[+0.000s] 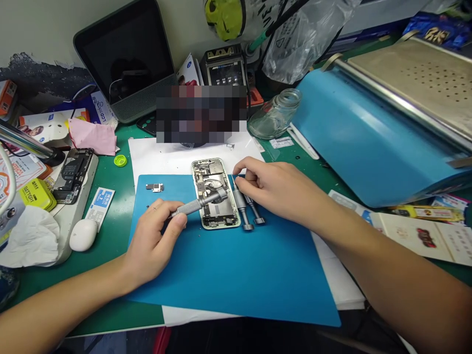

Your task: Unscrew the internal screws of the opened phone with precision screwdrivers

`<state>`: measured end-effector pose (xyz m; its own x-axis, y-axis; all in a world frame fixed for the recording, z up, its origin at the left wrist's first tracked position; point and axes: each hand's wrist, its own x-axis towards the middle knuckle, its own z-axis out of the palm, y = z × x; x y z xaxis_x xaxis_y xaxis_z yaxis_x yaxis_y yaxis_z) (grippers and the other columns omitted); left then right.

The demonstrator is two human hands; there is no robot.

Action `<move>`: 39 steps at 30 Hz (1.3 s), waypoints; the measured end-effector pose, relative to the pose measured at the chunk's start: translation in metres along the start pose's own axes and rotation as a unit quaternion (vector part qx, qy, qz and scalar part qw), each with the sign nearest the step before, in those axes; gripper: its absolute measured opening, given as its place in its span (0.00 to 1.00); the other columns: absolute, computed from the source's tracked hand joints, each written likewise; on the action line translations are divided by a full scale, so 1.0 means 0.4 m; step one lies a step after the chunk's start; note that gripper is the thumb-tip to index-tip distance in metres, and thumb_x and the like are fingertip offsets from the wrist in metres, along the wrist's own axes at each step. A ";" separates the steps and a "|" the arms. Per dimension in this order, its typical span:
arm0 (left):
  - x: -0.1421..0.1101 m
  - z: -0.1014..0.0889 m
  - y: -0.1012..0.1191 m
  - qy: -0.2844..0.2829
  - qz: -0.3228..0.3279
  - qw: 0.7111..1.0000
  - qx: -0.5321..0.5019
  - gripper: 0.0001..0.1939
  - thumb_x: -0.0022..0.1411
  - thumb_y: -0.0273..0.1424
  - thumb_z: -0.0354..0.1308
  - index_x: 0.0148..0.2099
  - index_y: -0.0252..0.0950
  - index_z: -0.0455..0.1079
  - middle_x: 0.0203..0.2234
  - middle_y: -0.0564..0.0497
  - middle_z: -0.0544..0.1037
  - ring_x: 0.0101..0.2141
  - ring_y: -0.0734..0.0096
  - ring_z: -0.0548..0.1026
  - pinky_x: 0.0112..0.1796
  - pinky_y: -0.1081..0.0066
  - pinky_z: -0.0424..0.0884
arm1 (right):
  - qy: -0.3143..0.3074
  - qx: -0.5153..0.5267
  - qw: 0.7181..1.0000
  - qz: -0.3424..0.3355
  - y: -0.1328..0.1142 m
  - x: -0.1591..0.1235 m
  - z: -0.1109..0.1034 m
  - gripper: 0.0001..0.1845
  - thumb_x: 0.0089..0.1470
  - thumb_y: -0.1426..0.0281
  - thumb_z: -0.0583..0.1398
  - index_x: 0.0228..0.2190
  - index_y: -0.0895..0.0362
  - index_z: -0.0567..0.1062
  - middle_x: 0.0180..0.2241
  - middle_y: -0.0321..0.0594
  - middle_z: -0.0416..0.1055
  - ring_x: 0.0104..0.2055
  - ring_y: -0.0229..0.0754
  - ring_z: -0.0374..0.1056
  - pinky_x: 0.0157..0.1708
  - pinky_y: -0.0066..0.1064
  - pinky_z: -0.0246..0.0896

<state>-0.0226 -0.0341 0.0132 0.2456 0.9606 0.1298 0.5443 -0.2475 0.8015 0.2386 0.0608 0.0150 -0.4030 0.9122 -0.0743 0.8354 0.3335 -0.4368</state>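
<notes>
An opened phone point(214, 194) with its insides showing lies on a blue mat point(236, 265). My left hand point(155, 241) is closed round the handle of a grey screwdriver point(201, 202), which lies slanted across the phone. My right hand point(273, 187) rests at the phone's right edge, its fingertips pinched on the top of one of two grey screwdrivers point(248, 209) lying on the mat beside the phone. A small metal part point(155, 187) sits on the mat to the left.
A second opened phone point(72, 174), a white mouse point(83, 234) and white tissue point(31, 238) lie at the left. A dark screen point(125, 59), a soldering station point(224, 66) and a glass jar point(275, 115) stand behind. A big blue machine point(368, 137) fills the right.
</notes>
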 end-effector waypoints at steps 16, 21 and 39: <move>-0.007 -0.002 -0.008 -0.006 0.054 0.997 -0.054 0.14 0.79 0.38 0.47 0.47 0.39 0.71 0.30 0.52 0.74 0.32 0.69 0.70 0.36 0.67 0.64 | 0.127 0.185 0.914 -0.337 -0.022 -0.043 0.041 0.28 0.64 0.58 0.61 0.62 0.52 0.64 0.42 0.41 0.79 0.35 0.41 0.75 0.36 0.30 0.73; -0.002 -0.002 -0.005 -0.038 0.131 0.990 -0.033 0.15 0.79 0.38 0.47 0.48 0.37 0.72 0.28 0.53 0.74 0.30 0.70 0.69 0.35 0.68 0.63 | 0.163 0.191 0.861 -0.442 -0.044 -0.051 0.076 0.31 0.69 0.60 0.56 0.66 0.58 0.57 0.46 0.47 0.79 0.44 0.43 0.77 0.44 0.35 0.76; 0.003 0.011 0.001 -0.056 0.236 0.969 0.046 0.11 0.76 0.38 0.55 0.44 0.35 0.70 0.26 0.53 0.75 0.28 0.71 0.67 0.32 0.70 0.64 | 0.140 0.276 0.845 -0.436 -0.079 -0.086 0.097 0.28 0.65 0.73 0.60 0.63 0.57 0.59 0.46 0.49 0.79 0.46 0.41 0.78 0.46 0.36 0.78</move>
<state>-0.0184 -0.0334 0.0111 0.5672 0.7188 0.4019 0.4177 -0.6717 0.6118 0.2116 0.0097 -0.0037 -0.6059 0.4227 0.6739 -0.0675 0.8168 -0.5730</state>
